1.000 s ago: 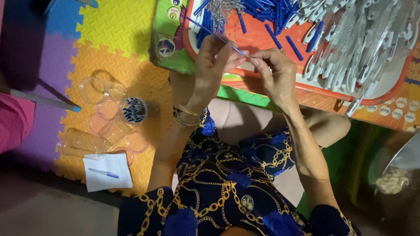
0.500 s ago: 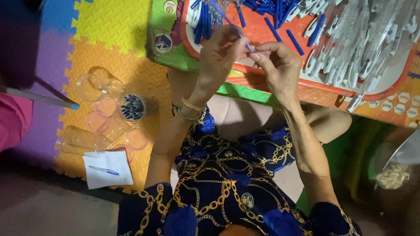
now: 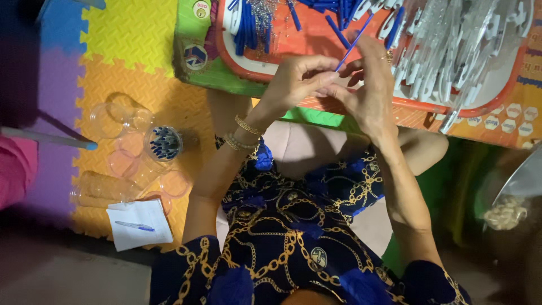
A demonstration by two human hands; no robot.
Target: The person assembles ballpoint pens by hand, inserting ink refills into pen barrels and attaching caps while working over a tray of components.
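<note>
My left hand (image 3: 293, 82) and my right hand (image 3: 370, 85) meet above my lap, in front of an orange tray (image 3: 316, 42). Together they pinch a thin blue pen refill (image 3: 353, 48) that sticks up and to the right from my fingertips. The tray holds a bundle of blue refills (image 3: 248, 25) at its left and a heap of clear and white pen barrels (image 3: 451, 45) at its right. Gold bracelets circle my left wrist.
Clear plastic cups (image 3: 121, 118) lie on the yellow foam mat at left; one cup (image 3: 164, 142) holds blue pen parts. A white paper with a blue pen (image 3: 138, 225) lies nearby. A person's pink sleeve (image 3: 14, 175) shows at the far left.
My hands have drawn closer together, and the refill now points up and to the right instead of up and to the left. The view has shifted slightly.
</note>
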